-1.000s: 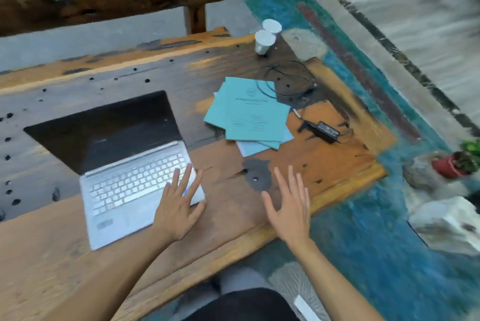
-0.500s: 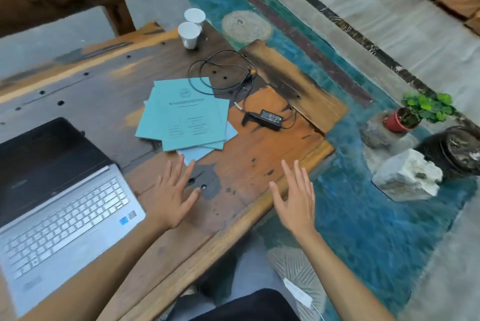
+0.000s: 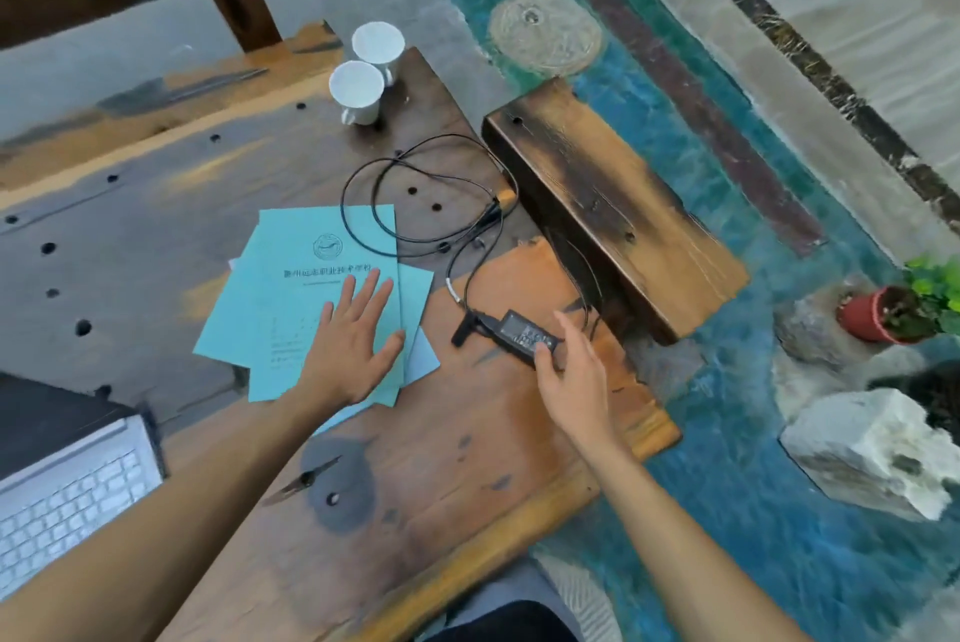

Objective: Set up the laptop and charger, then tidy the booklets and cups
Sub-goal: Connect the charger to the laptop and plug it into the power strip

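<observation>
Fingers spread, our left hand (image 3: pixel 349 348) lies flat on the teal booklets (image 3: pixel 291 308) on the tabletop (image 3: pixel 467 433); our right hand (image 3: pixel 574 376), fingers apart, touches the black charger brick (image 3: pixel 522 332).

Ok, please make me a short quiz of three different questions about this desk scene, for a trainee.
1. True or false: the left hand lies flat on the teal booklets.
2. What is the right hand touching? A) a white cup B) the black charger brick C) the laptop
3. Fill in: the two white cups stand ____ on the wooden table.

Key: 1 true; 2 B; 3 upright.
</observation>
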`<state>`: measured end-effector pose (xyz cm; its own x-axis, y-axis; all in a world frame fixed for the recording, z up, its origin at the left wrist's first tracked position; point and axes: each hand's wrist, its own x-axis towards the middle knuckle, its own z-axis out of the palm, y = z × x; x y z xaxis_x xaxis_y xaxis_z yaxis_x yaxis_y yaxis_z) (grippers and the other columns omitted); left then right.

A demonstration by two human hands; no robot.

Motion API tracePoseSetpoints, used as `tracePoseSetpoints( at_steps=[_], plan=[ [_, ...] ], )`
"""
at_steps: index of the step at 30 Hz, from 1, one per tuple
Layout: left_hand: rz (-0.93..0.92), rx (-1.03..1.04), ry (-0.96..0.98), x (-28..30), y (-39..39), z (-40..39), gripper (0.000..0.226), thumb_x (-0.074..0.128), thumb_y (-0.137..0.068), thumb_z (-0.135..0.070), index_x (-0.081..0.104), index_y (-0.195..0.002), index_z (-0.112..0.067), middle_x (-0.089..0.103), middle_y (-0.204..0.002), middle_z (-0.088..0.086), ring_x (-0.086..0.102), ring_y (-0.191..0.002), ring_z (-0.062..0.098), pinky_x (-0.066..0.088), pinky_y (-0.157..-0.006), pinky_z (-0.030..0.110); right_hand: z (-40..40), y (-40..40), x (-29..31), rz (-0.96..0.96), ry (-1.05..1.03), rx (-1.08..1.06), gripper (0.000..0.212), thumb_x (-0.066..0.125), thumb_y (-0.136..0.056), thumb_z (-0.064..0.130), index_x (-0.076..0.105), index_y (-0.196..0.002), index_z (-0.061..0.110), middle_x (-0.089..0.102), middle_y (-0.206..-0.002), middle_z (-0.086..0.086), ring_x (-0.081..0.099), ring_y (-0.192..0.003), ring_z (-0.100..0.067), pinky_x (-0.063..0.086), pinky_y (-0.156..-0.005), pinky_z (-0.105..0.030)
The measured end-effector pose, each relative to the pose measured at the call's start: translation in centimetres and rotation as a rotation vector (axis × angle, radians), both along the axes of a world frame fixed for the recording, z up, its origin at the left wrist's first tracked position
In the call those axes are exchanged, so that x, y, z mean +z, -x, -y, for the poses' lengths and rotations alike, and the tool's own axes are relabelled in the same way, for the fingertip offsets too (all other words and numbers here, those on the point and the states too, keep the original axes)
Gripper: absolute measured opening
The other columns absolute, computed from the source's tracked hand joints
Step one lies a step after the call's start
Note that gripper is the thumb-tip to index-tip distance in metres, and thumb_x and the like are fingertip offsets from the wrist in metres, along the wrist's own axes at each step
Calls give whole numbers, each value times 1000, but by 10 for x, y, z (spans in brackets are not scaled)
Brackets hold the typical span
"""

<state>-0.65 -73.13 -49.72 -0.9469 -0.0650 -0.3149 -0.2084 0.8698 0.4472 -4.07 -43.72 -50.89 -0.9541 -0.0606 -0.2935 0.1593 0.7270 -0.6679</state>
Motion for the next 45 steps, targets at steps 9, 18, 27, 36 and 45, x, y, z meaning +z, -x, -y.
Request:
tracePoseSetpoints(
  at_steps=[9, 18, 27, 36, 45],
  plan=[
    [-7, 63, -126, -14, 120, -13, 42, 55, -97, -16, 52, -139, -10, 56, -140, 11, 47, -136, 30, 35, -109, 35, 65, 129, -16, 179, 252, -142, 20, 52, -103, 21, 65, -118, 26, 70, -102, 12, 72, -79, 2, 56, -70, -19],
    [1, 70, -174, -53, 203, -21, 33, 51, -95, -9, 64, -125, -10, 65, -122, 12, 58, -116, 29, 41, -98, 34, 97, 193, -63, 271, 397, -262, 17, 58, -101, 20, 60, -110, 34, 73, -94, 11, 75, -76, -2, 62, -87, -46],
    [-267, 559, 19, -67, 203, 52, 42, 52, -87, -2, 55, -129, -1, 53, -126, 23, 46, -119, 38, 33, -103, 38, 105, 213, -80, 279, 426, -314, 21, 66, -98, 27, 54, -113, 35, 74, -91, 7, 75, -75, -6, 63, -81, -46],
    [-48, 743, -258, -61, 196, 91, 36, 40, -93, -7, 72, -104, -20, 74, -96, 0, 66, -87, 19, 48, -82, 29, 131, 220, -80, 227, 225, -339, 45, 77, -87, 39, 54, -125, 34, 73, -76, 11, 73, -83, -12, 62, -81, -49],
    [176, 660, -947, -43, 197, 74, 32, 57, -97, 2, 75, -98, -24, 74, -102, 1, 74, -81, 11, 57, -64, 20, 121, 213, -64, 174, 383, -498, 37, 69, -95, 22, 56, -128, 33, 77, -85, 5, 73, -68, -2, 60, -67, -21]
  ],
)
